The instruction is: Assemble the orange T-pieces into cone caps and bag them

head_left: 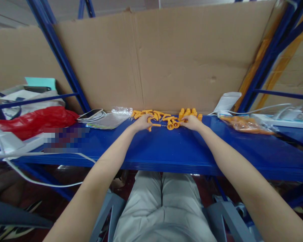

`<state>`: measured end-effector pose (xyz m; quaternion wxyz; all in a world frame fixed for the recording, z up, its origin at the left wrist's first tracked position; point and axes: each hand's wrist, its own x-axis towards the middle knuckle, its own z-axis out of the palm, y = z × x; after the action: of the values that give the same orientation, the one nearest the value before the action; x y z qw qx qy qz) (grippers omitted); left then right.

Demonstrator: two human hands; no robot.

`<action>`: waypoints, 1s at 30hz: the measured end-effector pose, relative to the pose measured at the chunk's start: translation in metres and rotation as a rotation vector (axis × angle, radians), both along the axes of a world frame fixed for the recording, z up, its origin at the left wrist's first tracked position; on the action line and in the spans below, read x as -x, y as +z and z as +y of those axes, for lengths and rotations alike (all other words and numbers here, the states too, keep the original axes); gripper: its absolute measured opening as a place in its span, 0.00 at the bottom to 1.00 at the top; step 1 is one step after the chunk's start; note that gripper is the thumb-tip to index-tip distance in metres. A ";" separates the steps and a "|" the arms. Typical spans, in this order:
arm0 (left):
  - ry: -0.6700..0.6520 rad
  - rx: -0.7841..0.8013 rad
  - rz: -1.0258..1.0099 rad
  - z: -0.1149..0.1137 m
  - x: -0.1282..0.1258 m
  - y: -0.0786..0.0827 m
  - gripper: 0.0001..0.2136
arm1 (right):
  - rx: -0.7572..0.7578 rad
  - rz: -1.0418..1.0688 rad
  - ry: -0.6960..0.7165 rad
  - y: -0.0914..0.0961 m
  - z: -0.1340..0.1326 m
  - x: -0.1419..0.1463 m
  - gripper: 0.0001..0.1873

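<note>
My left hand [142, 123] reaches to the back of the blue shelf, its fingers closed around the orange T-shaped handle of a corkscrew [149, 125]. Several more orange corkscrew handles [157, 115] with metal spirals lie in a loose heap beside and behind it. To the right, my right hand [192, 123] is closed, its fingertips on an orange hollow sleeve [184, 121]; the palm hides part of it. Between the hands, two orange cone-shaped sleeves [170, 125] lie with their wide openings facing me. Behind my right hand stand several orange sleeves [188, 111].
A clear plastic bag [113, 118] and a phone [94, 113] with a white cable lie left. Further left is a red bag [37, 121]. A bag of orange parts [247, 125] and a white power strip [288, 121] lie right. A cardboard wall [187, 60] closes off the back.
</note>
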<state>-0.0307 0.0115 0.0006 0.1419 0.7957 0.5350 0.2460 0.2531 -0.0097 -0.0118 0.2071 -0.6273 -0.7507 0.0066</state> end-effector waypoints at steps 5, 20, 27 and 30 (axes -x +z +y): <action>0.007 -0.090 0.074 0.004 0.002 -0.005 0.25 | 0.014 0.019 -0.032 0.000 -0.001 0.002 0.16; -0.031 -0.223 0.276 0.005 0.007 -0.008 0.10 | 0.101 -0.121 -0.039 -0.008 0.011 -0.012 0.19; -0.019 -0.285 0.147 0.006 0.007 -0.008 0.11 | 0.042 -0.080 -0.139 0.003 0.003 -0.008 0.18; 0.013 -0.272 0.103 0.004 0.006 -0.007 0.11 | -0.028 -0.019 -0.115 0.007 -0.001 -0.003 0.21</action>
<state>-0.0364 0.0154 -0.0069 0.0038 0.8156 0.5086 0.2760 0.2564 -0.0106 -0.0045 0.2086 -0.6665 -0.7154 -0.0217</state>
